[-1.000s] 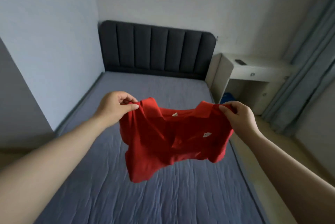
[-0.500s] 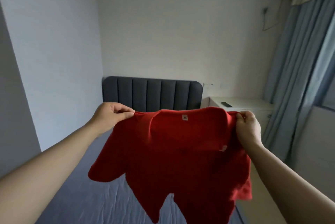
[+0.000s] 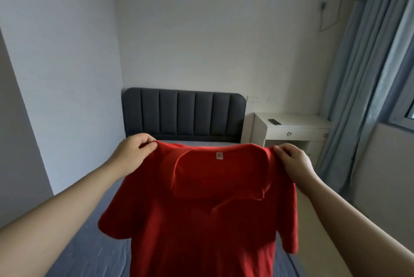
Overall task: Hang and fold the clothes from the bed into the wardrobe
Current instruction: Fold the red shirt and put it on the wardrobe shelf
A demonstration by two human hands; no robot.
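Change: red shirt point(image 3: 201, 209) hangs flatter and more opened out than half a second ago, collar spread between the hands.
Left hand point(image 3: 134, 153): pinches the shirt's left shoulder, fingers curled over the fabric.
Right hand point(image 3: 293, 160): pinches the right shoulder likewise.
Shirt: held in the air above the bed point(image 3: 89, 243), before the dark headboard point(image 3: 183, 115), neck label towards the camera.
Bench point(image 3: 298, 124): white, beside the bed, a small dark object point(image 3: 274, 121) on top.

The shirt point(image 3: 201, 220) at lower centre is plain red with a white label point(image 3: 219, 155). The headboard point(image 3: 183, 113) is dark grey, vertically ribbed; the bed sheet point(image 3: 89, 254) is blue-grey. The curtain point(image 3: 358, 75) at right is pale blue.
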